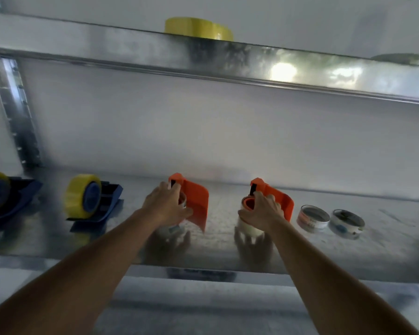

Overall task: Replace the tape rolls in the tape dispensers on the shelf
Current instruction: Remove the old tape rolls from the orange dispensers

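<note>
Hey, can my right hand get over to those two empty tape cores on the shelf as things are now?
Probably yes. The two empty tape cores lie flat just right of the right hand, with nothing between them. But that hand now grips the right orange dispenser, so it would have to let go first.
</note>
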